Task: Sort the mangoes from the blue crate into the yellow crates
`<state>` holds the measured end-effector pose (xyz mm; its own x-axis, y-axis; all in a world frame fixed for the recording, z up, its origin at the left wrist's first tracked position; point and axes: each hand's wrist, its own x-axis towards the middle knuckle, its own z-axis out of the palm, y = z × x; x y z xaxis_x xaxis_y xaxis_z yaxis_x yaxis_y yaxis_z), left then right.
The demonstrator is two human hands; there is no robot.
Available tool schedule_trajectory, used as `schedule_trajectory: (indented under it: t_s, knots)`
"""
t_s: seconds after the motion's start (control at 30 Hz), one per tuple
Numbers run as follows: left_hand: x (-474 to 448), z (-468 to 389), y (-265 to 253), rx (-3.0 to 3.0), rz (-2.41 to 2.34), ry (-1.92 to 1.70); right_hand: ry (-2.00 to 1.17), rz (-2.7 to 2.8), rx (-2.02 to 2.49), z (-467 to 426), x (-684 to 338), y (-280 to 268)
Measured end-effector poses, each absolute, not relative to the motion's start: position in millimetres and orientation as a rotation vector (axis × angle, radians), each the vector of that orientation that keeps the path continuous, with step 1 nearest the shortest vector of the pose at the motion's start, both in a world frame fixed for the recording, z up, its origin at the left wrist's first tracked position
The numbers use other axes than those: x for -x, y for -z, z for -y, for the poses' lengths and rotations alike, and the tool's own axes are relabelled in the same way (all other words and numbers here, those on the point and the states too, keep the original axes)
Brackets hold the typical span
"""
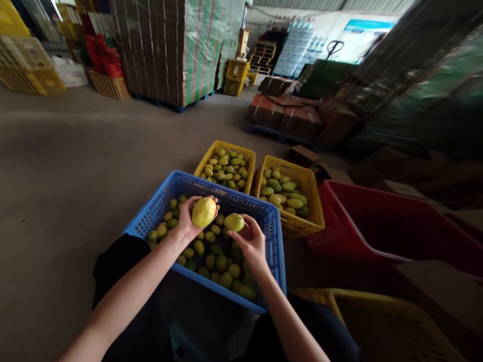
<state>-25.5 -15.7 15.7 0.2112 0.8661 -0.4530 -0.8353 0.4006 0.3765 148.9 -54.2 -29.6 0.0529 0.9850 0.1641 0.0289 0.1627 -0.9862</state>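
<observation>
A large yellow, lemon-like fruit (204, 212) rests in my left hand (189, 218), the palm and fingers cupped under it. To its right, my right hand (252, 242) grips a smaller yellow-green, lemon-like fruit (234, 222) between thumb and fingers; a dark spot shows at its right end. Both hands are over a blue plastic crate (226, 290) with perforated sides. Inside it lie many similar yellow and green fruits (221, 263), spread unevenly over the dark bottom. My forearms cross the crate's near rim.
Two yellow crates of fruit, one (225, 146) behind and one (319, 211) to the right, adjoin the blue crate. Further right are a red bin (339, 213) and another yellow crate (334, 301). Flattened cartons (298, 118) and a wrapped pallet stack (158, 50) stand beyond.
</observation>
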Motion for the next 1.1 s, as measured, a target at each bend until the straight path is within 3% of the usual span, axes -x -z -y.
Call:
schedule_trajectory:
  t_s: [0.53,0.77,1.1]
  knots:
    - [6,33,-8,-0.746,-0.609,-1.329,-0.637,1.556,1.004,73,-158,30]
    - [11,34,-16,-0.956,-0.579,-1.267,-0.836,1.423,0.927,75,-154,33]
    - [-6,23,-3,-0.062,-0.703,-1.214,-1.121,1.137,1.016,61,-147,37]
